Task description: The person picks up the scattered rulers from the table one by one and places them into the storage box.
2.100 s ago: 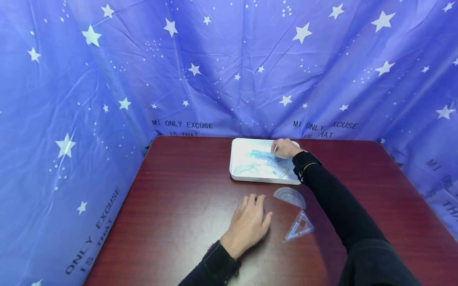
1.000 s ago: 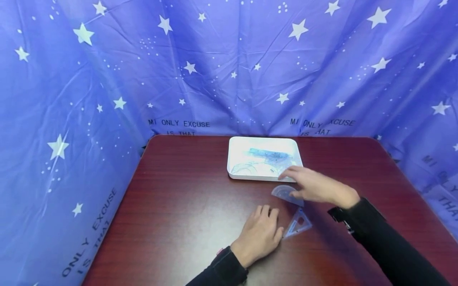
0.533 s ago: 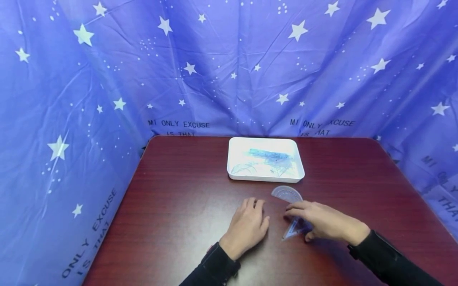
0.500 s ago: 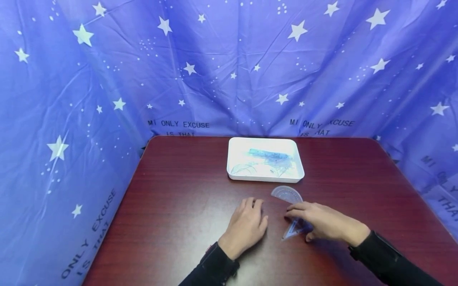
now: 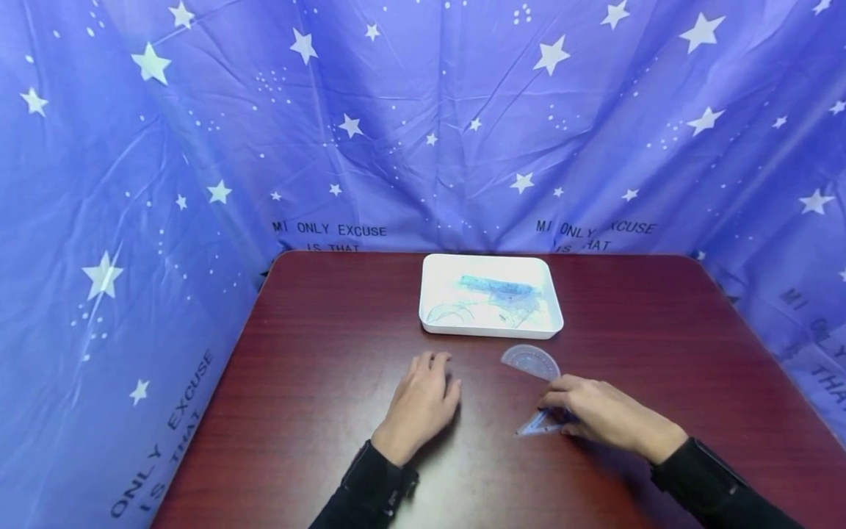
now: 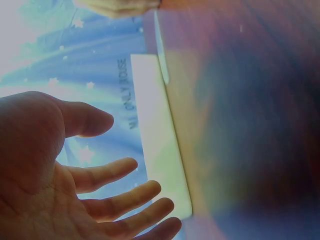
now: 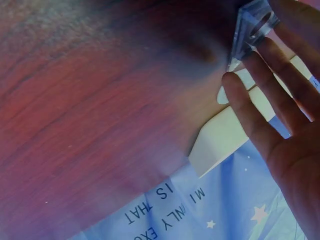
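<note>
My right hand (image 5: 604,413) pinches a clear set square (image 5: 534,425) between thumb and fingers, low over the table. Its blue-tinted edge and pointed corner stick out to the left of the fingers; the rest is hidden under them. From the right wrist, the set square (image 7: 245,30) appears tilted at the fingertips, showing its cut-out. A clear protractor (image 5: 531,360) lies flat just beyond this hand. To the left, my left hand (image 5: 418,404) holds nothing, its fingers extended and apart in the left wrist view, palm facing the table.
A white tray (image 5: 489,332) stands near the back edge of the brown table (image 5: 317,330). Inside it are a blue ruler (image 5: 496,284), another clear protractor (image 5: 451,314) and other clear pieces. Blue star-printed curtains (image 5: 396,162) enclose the table behind and at both sides.
My right hand has come out of the tray, over the protractor, down to the set square, and now pinches and shifts it slightly. The left hand has moved leftward, away from it.
</note>
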Tool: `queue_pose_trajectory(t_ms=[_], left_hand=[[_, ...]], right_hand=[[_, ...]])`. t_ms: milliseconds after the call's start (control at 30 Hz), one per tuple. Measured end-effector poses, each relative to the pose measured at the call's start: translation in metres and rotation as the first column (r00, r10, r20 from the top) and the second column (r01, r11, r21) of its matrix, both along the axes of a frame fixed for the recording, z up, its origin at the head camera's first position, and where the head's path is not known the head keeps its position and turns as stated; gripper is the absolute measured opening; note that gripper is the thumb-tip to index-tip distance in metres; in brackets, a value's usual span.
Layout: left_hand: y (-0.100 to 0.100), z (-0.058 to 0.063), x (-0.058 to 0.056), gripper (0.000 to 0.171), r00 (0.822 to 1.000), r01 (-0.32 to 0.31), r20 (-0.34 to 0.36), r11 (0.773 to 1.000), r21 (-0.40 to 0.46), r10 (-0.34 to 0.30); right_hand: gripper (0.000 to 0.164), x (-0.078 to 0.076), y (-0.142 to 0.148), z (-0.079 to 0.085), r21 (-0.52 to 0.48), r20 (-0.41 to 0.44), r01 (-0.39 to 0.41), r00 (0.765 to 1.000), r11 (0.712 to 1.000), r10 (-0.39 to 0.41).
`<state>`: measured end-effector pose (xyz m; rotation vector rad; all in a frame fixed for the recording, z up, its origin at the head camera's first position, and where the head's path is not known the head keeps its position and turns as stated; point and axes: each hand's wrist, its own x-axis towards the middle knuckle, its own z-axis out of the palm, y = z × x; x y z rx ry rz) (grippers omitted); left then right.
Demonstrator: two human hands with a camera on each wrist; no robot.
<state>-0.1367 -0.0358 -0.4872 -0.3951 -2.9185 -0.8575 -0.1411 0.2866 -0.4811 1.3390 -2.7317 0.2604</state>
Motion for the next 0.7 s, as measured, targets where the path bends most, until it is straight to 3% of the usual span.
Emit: queue_pose_trajectory(t_ms=[267, 500, 700], left_hand=[[-0.018, 0.001, -0.009, 0.048, 0.999, -0.031, 0.023, 0.999, 0.044, 0.03], [-0.026, 0.003, -0.009, 0.048, 0.999, -0.044, 0.008, 0.997, 0.063, 0.043], [-0.026, 0.003, -0.008, 0.048, 0.998, -0.055, 0.006, 0.997, 0.062, 0.054]], right_hand=[[0.045, -0.006, -0.01, -0.001, 0.051, -0.033, 0.021, 0.999, 0.998, -0.02], [0.049, -0.012, -0.02, 0.001, 0.041, 0.119, -0.005, 0.993, 0.999, 0.001], [0.051, -0.021, -0.027, 0.022, 0.031, 0.175, -0.005, 0.985, 0.999, 0.0]])
